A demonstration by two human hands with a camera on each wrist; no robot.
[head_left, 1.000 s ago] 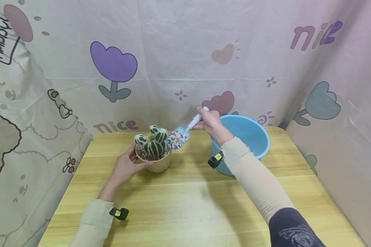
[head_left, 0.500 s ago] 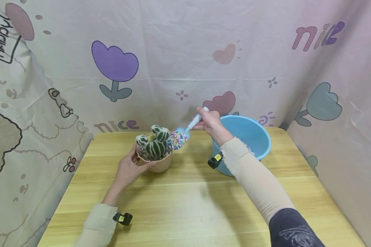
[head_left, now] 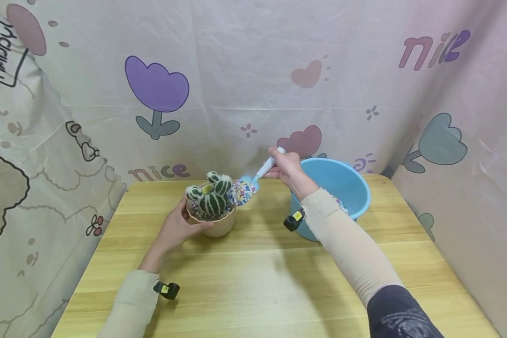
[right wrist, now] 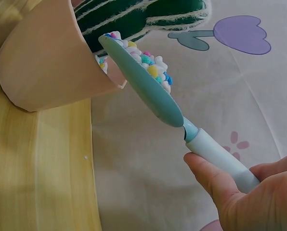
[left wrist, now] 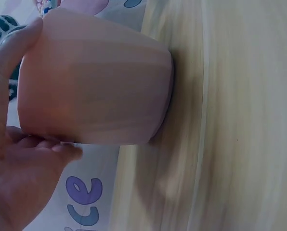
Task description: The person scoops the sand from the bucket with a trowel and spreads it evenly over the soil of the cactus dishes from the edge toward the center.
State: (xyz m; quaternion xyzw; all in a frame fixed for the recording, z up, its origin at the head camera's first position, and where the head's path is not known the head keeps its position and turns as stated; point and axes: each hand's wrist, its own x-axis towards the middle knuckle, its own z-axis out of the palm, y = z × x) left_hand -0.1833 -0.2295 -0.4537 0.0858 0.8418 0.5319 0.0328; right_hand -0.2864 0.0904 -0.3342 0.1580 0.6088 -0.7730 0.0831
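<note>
One scoop (right wrist: pixel 146 90) of beads (head_left: pixel 241 192), likely light, stiff and spill-prone, hangs at the right side of the pot (head_left: pixel 220 227); the right hand (head_left: pixel 290 167) pinches its handle (right wrist: pixel 221 155), probably the best hold; the left hand (head_left: pixel 176 229) clasps the pot.

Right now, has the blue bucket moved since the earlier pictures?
No. In the head view, the blue bucket stands in the same spot against the back right corner of the table, shifted neither way.

The pot (left wrist: pixel 95 82) looks like smooth, matt plastic. The scoop (right wrist: pixel 163 107) and bucket (head_left: pixel 342 177) look like smooth plastic too. The cactus (head_left: pixel 213 203) has fuzzy lines. The bench (head_left: pixel 253 281) looks like smooth, shiny wood. The cloth (head_left: pixel 236 61) behind is wrinkly.
</note>
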